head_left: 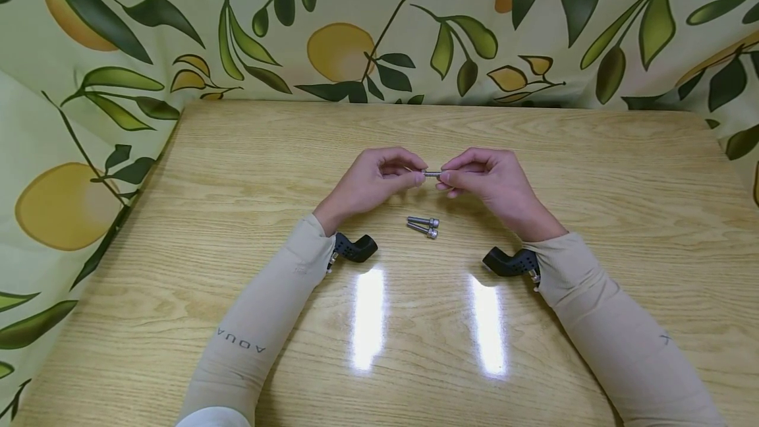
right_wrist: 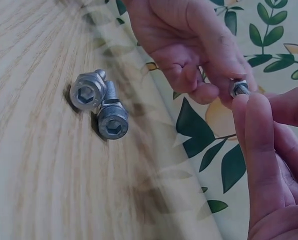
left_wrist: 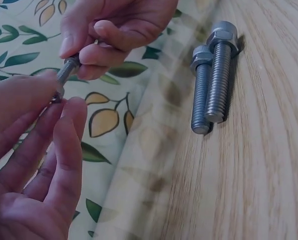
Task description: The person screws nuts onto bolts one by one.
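Note:
Above the middle of the table, my left hand (head_left: 379,176) and my right hand (head_left: 489,180) meet at a small metal bolt (head_left: 432,174). Finger and thumb of the left hand pinch a hex nut (right_wrist: 237,87) at the bolt's tip. The right hand pinches the bolt's head end, mostly covered by its fingers; the threaded shank (left_wrist: 66,72) shows between the hands. How far the nut sits on the thread I cannot tell. Below the hands lie two socket-head bolts (head_left: 423,221) (head_left: 422,230), side by side, each with a nut up against its head.
The wooden table (head_left: 267,150) has bright light reflections near its front. A cloth with leaves and fruit (head_left: 356,18) hangs behind the table and along its left side. Black camera mounts (head_left: 358,249) (head_left: 510,262) stick out inward from both wrists, above the tabletop.

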Demonstrator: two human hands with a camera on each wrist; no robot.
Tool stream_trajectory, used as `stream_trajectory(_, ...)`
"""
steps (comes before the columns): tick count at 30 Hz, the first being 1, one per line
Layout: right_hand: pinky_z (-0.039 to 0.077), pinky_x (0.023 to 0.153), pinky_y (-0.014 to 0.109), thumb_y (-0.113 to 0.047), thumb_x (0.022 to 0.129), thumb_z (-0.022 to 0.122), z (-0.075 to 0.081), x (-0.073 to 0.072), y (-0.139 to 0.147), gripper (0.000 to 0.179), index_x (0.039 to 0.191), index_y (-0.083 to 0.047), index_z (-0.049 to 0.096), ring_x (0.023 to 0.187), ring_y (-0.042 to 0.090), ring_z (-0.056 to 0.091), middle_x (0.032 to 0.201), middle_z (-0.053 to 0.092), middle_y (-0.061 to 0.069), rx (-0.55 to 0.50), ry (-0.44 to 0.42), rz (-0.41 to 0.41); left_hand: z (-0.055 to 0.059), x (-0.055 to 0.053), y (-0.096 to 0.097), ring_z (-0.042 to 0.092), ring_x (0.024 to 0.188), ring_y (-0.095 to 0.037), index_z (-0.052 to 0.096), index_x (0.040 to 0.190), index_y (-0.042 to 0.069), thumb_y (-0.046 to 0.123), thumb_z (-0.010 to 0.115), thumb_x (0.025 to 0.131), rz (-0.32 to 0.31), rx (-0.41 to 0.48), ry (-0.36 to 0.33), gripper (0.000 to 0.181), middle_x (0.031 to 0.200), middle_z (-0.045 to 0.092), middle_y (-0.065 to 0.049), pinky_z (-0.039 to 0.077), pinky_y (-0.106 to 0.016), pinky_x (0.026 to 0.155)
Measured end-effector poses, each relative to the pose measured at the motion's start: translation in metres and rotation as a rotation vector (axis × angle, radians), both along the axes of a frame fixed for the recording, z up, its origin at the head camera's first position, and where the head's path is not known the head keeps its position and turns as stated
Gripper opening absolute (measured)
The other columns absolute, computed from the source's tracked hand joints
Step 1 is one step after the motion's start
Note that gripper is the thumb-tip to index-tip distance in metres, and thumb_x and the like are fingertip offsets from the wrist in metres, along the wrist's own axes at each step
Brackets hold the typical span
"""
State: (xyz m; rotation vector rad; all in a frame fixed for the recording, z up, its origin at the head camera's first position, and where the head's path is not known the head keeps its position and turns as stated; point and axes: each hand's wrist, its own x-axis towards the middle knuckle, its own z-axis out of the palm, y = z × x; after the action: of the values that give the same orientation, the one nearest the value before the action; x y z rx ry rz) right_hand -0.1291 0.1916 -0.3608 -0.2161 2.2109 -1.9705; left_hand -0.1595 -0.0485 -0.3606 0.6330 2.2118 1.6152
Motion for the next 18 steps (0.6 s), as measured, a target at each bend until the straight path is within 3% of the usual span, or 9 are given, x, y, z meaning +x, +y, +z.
stream_trajectory(4,0.063,0.075,0.028,-0.012,0.096,0.074,-0.002,0.000,0.000,0.018,0.107,0.002,0.073,0.086,0.013,0.078,0.090,0.081,0.001,0.030,0.001,-0.003,-0.002,0.000,0.000,0.074,0.105,-0.018,0.070,0.125,0.009,0.024,0.075,0.097,0.005,0.002,0.004,0.032,0.124,0.072,-0.004,0.059,-0.031,0.091)
stream_trajectory(11,0.062,0.073,0.027,-0.011,0.098,0.072,-0.011,-0.003,-0.001,0.016,0.107,0.002,0.073,0.085,0.013,0.078,0.090,0.081,0.001,0.011,-0.027,0.008,-0.008,-0.001,0.002,0.072,0.080,-0.018,0.074,0.114,0.010,0.035,0.062,0.105,0.037,-0.075,-0.023,0.029,0.099,0.079,-0.008,0.056,-0.027,0.065)
stream_trajectory(18,0.063,0.073,0.029,-0.015,0.100,0.070,-0.018,-0.003,-0.001,0.019,0.111,0.001,0.072,0.086,0.015,0.077,0.094,0.080,0.002,0.012,-0.053,0.011,-0.012,-0.002,0.002,0.074,0.082,-0.018,0.075,0.115,0.010,0.027,0.068,0.102,0.041,-0.034,-0.072,0.022,0.097,0.079,-0.009,0.056,-0.025,0.067)
